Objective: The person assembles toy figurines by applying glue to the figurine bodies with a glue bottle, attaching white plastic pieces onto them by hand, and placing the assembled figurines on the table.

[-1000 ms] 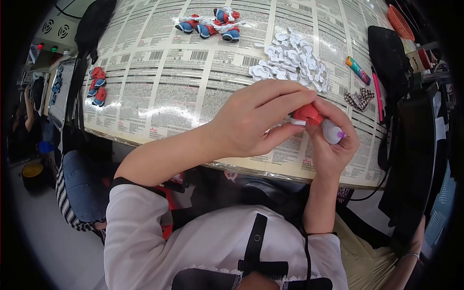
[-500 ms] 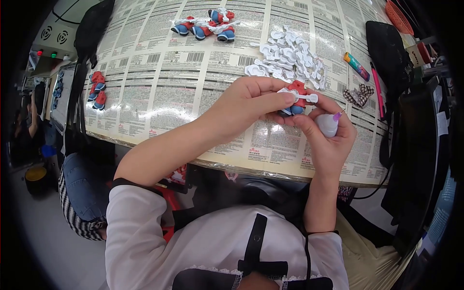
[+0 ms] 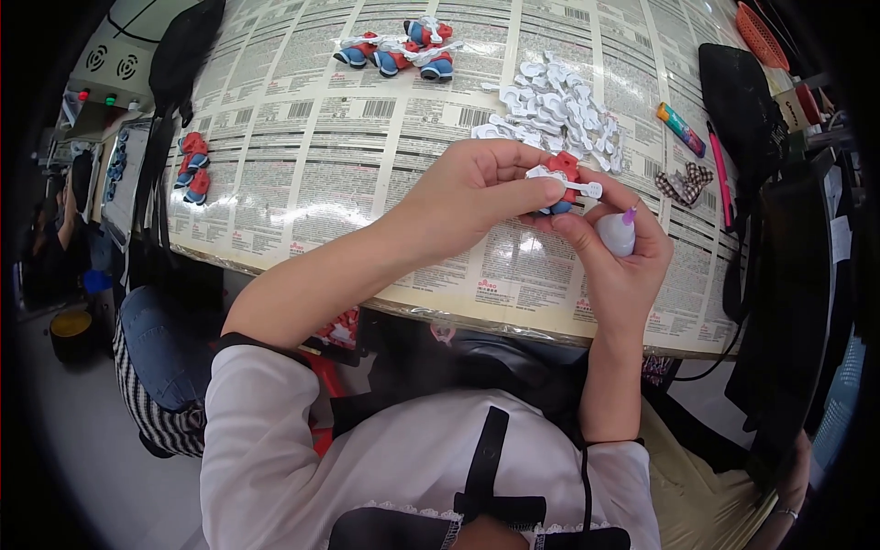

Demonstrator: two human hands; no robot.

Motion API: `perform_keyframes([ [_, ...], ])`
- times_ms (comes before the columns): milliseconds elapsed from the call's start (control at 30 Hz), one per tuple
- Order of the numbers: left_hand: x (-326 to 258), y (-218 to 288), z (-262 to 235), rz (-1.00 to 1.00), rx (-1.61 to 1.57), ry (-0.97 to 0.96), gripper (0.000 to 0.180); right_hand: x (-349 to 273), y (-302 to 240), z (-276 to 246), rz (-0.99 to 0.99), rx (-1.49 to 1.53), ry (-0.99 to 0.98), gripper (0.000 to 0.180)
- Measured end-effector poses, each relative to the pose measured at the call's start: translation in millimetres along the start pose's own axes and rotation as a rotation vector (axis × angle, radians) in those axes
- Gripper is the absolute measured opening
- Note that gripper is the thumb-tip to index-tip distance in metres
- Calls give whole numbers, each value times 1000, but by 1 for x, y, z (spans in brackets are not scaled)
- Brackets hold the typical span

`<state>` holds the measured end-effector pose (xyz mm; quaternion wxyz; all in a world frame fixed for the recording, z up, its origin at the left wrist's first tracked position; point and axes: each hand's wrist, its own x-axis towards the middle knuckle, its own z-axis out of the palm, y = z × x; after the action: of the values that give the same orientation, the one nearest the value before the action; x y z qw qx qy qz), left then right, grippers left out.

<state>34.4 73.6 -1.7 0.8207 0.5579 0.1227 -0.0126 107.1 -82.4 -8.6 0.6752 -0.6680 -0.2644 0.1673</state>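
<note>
Between my hands is a small red and blue toy figure with a white guitar-shaped piece across its front. My left hand is closed on the figure, its thumb pressing on the white piece. My right hand cradles a small squeeze bottle with a purple tip, which points up. The right thumb and fingertips also touch the figure's lower part. Just beyond my hands lies a heap of loose white guitar-shaped pieces.
Several figures with white pieces stand at the far side of the paper-covered table. More red and blue figures lie at left. On the right are a colourful tube, a checked cloth bow and a pink pen.
The bottle in my right hand has tipped more upright, and the fingers have shifted slightly around the figure. The whole view has moved a little. A person's forearm now shows at the lower right edge.
</note>
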Motion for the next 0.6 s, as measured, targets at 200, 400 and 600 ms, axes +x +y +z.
perform_keyframes([
  [200,14,35,-59,272,684,463,34,3,2,-3,-18,-149,83,32],
  [400,48,64,-159,331,1136,816,38,2,-2,-1,-27,-162,76,28],
  [600,65,62,-188,1,1295,775,35,0,-5,-2,5,-146,137,24],
])
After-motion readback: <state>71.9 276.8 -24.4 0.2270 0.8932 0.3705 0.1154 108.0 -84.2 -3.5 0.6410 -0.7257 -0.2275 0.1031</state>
